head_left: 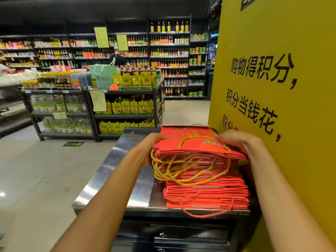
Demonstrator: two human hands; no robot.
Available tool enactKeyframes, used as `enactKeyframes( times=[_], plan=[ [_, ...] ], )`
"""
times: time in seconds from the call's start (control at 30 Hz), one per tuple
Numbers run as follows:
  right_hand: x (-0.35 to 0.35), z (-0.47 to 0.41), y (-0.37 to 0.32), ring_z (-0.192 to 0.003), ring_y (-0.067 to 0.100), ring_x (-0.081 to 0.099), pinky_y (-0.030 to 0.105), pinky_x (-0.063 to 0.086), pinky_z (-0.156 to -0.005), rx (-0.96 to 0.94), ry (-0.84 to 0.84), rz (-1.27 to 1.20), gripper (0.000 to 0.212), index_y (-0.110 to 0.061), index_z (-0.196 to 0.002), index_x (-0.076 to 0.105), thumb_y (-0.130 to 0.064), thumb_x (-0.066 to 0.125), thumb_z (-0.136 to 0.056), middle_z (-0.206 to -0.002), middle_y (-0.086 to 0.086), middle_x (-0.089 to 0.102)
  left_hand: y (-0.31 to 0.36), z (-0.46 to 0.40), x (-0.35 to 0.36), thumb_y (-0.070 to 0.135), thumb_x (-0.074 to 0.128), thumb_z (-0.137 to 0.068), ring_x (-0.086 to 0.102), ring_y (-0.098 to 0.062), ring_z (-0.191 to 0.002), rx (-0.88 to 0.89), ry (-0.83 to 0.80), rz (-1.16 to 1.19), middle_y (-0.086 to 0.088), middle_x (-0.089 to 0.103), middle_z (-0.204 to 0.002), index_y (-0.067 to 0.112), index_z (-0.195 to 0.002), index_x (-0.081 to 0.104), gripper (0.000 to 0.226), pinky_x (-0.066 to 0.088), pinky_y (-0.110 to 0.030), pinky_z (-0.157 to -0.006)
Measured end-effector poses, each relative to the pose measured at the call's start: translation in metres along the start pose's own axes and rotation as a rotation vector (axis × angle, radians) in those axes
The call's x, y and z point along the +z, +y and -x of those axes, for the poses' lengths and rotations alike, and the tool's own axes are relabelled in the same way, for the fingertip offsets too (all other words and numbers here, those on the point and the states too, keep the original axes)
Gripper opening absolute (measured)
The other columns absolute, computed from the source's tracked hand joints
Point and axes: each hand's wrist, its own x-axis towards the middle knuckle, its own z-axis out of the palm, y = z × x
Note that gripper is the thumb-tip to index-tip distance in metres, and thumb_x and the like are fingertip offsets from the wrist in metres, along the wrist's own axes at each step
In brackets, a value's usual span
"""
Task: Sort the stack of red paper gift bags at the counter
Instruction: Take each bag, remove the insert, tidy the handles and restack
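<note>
Head view, nearest first: two bare forearms reach forward over the stainless steel counter (112, 160), beneath which a dark drawer unit (181, 235) sits shut, contents unseen. Left hand (145, 150) grips the left edge of the upper bags, fingers curled over the top and thumb side hidden below; right hand (240, 142) rests on the right edge with fingers bent down over it, though how far they wrap underneath cannot be told. Stack of red paper gift bags (205, 179) lies flat on the counter's right portion, close beside the yellow sign panel (272, 70); all bags are folded flat and appear to hold nothing. Upper bags carry yellow cord handles (181, 170) in a loose tangle; lower bags carry red cord handles (205, 211), one loop hanging past the counter's front edge. Risks, as judged: lifting the upper bundle may snag the tangled yellow cords and drag lower bags askew; the overhanging red loop may catch a sleeve or arm and pull the stack forward off the edge; the uneven, fanned edges may let the bundle slide apart. Beyond: store shelving (123, 106) holding yellow pouches and bottles, and a green bag (103, 75) on top.
</note>
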Motion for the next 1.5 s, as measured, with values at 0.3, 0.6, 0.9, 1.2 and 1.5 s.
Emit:
enactKeyframes(
  times=[0.3, 0.6, 0.9, 1.2, 1.5],
  plan=[
    [0.009, -0.009, 0.018, -0.078, 0.024, 0.074, 0.030, 0.061, -0.076, -0.041, -0.171, -0.144, 0.048, -0.014, -0.124, 0.065, -0.052, 0.042, -0.106, -0.108, 0.015, 0.077, -0.020, 0.008, 0.004, 0.034, 0.054, -0.098, 0.066, -0.026, -0.062, 0.018, -0.031, 0.141, -0.012, 0.068, -0.075, 0.008, -0.108, 0.059, 0.028, 0.053, -0.034, -0.068],
    [0.024, -0.010, 0.030, -0.081, 0.028, 0.075, 0.045, 0.056, -0.096, -0.082, -0.115, -0.344, 0.054, -0.018, -0.127, 0.066, -0.062, 0.052, -0.098, -0.106, 0.015, 0.078, -0.026, 0.008, -0.002, 0.035, 0.056, -0.096, 0.066, -0.027, -0.063, 0.074, -0.029, 0.162, -0.013, 0.068, -0.078, 0.008, -0.112, 0.058, 0.031, 0.054, -0.035, -0.069],
    [0.062, -0.011, -0.006, -0.063, 0.022, 0.071, 0.030, 0.055, -0.061, -0.118, -0.178, -0.398, 0.053, -0.019, -0.118, 0.073, -0.064, 0.057, -0.095, -0.098, 0.014, 0.079, -0.033, 0.031, -0.047, 0.026, 0.053, -0.099, 0.068, -0.027, -0.056, 0.136, -0.001, 0.268, -0.014, 0.069, -0.070, 0.008, -0.101, 0.060, 0.020, 0.057, -0.034, -0.060],
    [0.049, 0.000, -0.004, -0.061, 0.024, 0.070, 0.028, 0.059, -0.060, -0.062, -0.270, -0.373, 0.054, -0.019, -0.114, 0.076, -0.065, 0.056, -0.094, -0.093, 0.014, 0.078, -0.025, 0.034, -0.044, 0.030, 0.056, -0.096, 0.067, -0.027, -0.060, 0.102, 0.024, 0.214, -0.013, 0.069, -0.077, 0.008, -0.110, 0.060, 0.027, 0.057, -0.032, -0.063],
    [0.025, -0.001, 0.018, -0.100, 0.036, 0.074, 0.035, 0.058, -0.085, -0.075, -0.183, -0.228, 0.058, -0.022, -0.119, 0.072, -0.068, 0.047, -0.097, -0.106, 0.014, 0.078, -0.018, 0.024, -0.013, 0.029, 0.055, -0.097, 0.067, -0.024, -0.054, 0.095, -0.011, 0.194, -0.011, 0.069, -0.068, 0.007, -0.100, 0.061, 0.023, 0.056, -0.027, -0.055]
  ],
)
